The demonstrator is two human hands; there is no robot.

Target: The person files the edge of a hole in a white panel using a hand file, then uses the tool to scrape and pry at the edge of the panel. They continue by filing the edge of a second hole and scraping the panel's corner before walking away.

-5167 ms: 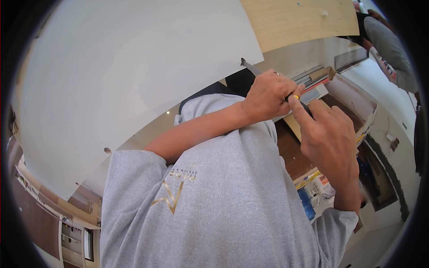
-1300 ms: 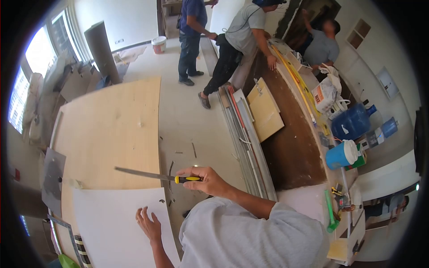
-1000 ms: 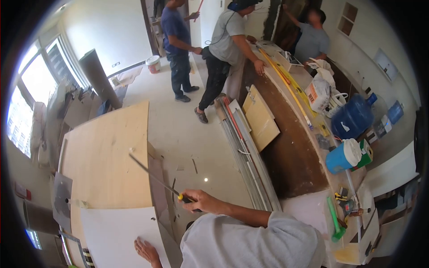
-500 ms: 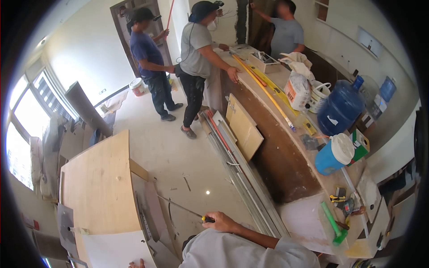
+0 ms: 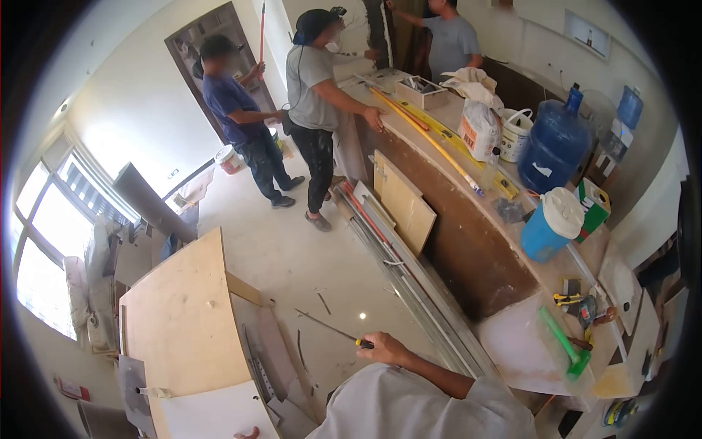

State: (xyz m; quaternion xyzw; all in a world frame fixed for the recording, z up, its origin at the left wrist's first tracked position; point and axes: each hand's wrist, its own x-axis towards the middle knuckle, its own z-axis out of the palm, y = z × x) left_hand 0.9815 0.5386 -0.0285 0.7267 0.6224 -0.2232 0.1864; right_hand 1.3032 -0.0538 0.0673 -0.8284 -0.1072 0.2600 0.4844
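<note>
Fingers (image 5: 374,347) of the right hand (image 5: 384,350) wrap tight round the yellow and black handle of a long thin metal blade (image 5: 325,327). A second ago that blade was over the flat white sheet (image 5: 212,413); now it has swung off and hangs over the floor (image 5: 292,256), touching nothing. Only a bit of the left hand (image 5: 248,433) shows, by the sheet's edge; open or curled, I cannot tell.

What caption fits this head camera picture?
Right hand grips a thin yellow-handled metal blade near a pale plywood board.
</note>
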